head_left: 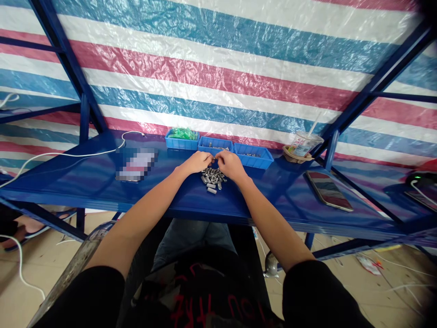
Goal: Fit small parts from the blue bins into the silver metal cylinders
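My left hand (200, 161) and my right hand (228, 163) meet above a pile of small silvery metal cylinders (212, 176) on the blue table. The fingers of both hands are pinched together, fingertips almost touching. Whatever sits between them is too small to make out. Just behind my hands stands a blue bin (205, 142) with small metal parts in it. To its right another blue bin (262, 159) holds more small parts. On the left, a third blue bin (182, 144) is filled with green plastic pieces (183, 133).
A blurred-out phone-like object (137, 165) lies left, near a white cable (78, 156). At right are a plastic cup (303, 143) with a straw in a brown holder (294, 156), and a phone (328, 190). Behind the blue table (164, 196) hangs a striped tarp (211, 73).
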`<state>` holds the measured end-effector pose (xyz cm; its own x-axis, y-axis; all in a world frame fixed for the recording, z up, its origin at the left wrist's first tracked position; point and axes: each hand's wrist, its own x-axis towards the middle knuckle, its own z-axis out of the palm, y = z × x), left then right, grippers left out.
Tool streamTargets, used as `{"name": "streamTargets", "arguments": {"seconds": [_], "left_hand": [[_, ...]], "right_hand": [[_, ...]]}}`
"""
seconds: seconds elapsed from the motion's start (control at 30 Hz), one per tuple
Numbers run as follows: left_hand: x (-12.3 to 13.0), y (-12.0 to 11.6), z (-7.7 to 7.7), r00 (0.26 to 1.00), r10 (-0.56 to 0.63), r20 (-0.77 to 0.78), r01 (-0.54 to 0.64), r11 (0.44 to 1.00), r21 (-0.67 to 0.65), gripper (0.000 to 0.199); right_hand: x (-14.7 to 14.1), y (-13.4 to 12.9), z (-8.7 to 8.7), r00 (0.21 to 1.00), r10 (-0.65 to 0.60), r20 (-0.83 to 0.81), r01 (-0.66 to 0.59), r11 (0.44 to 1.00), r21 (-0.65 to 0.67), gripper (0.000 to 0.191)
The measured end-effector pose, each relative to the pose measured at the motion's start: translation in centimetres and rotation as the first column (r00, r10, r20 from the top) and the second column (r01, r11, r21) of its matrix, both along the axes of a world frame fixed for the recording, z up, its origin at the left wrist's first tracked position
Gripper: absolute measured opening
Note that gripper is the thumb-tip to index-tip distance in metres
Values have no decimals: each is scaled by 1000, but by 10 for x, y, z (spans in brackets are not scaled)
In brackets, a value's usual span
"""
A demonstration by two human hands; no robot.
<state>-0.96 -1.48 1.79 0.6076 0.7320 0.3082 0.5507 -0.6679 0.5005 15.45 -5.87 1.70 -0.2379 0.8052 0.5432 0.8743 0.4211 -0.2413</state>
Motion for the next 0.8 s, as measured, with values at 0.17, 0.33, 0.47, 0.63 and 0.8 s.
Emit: {"name": "streamTargets", "arguments": {"seconds": [0.17,0.33,0.47,0.63,0.8], "left_hand": [[0,0,0,1000,-23,4,23,1000,-7,38],[0,-1,1,998,-27,55,26,1000,11,42],[0,-2,1,989,-56,136,48,997,57,30],[2,-5,1,989,-44,140,30,995,99,23],[1,-7,3,987,-19,161,8,998,64,26]], "right_hand": [[1,0,-1,999,23,-33,-23,1000,2,22],[-5,-1,0,996,-4,-91,4,1000,1,18],[-3,1,0,975,-54,-217,46,998,-43,28],[-3,2,0,962,-53,-267,25,994,-107,34],[-5,-2,0,951,-11,-310,-19,995,-93,24]]}}
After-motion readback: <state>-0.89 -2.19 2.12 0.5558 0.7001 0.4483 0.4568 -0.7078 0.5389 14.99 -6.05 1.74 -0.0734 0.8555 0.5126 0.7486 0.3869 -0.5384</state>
